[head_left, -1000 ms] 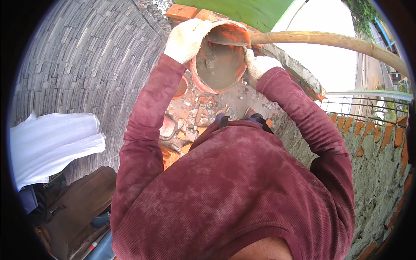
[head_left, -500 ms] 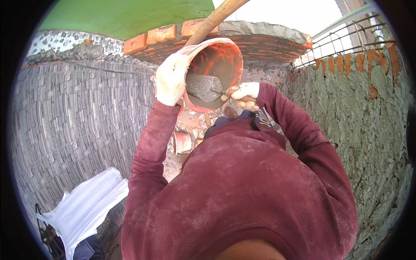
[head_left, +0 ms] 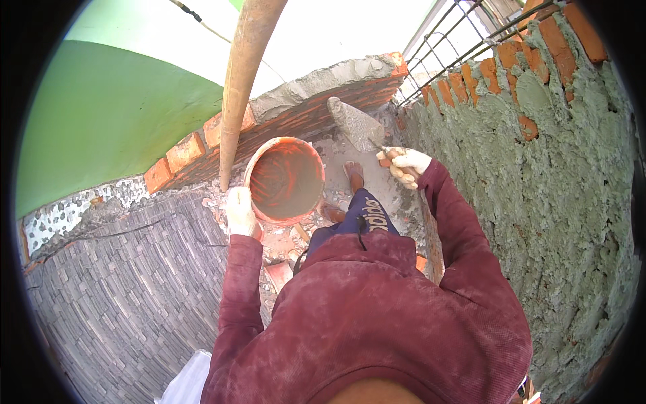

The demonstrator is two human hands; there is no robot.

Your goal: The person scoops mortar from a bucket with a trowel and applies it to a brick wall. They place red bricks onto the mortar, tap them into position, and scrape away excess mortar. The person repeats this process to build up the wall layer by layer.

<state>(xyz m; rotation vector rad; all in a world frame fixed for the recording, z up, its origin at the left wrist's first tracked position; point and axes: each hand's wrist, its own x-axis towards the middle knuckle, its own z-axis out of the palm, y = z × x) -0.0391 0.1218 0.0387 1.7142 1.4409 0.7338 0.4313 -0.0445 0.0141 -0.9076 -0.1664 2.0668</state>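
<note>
My left hand [head_left: 240, 212], in a pale work glove, is closed on the left rim of an orange bucket [head_left: 253, 176]. Grey mortar [head_left: 303, 180] lies inside the bucket and smears its inner wall. Gloved as well, my right hand [head_left: 406, 167] grips the handle of a trowel [head_left: 356, 126] to the right of the bucket. The trowel's blade points up and left, coated with grey mortar, apart from the bucket and near the low brick wall [head_left: 316, 104].
A wooden pole [head_left: 243, 74] leans beyond the bucket. Rough mortar covers the wall on the right [head_left: 531, 202], with steel rebar [head_left: 447, 40] above it. Grey stone-patterned cladding [head_left: 134, 296] stands at left. Brick rubble [head_left: 277, 273] lies around my feet.
The trowel has come out of the bucket and moved up and right in my right hand. My left hand and the bucket are lower in view, and my view has turned.
</note>
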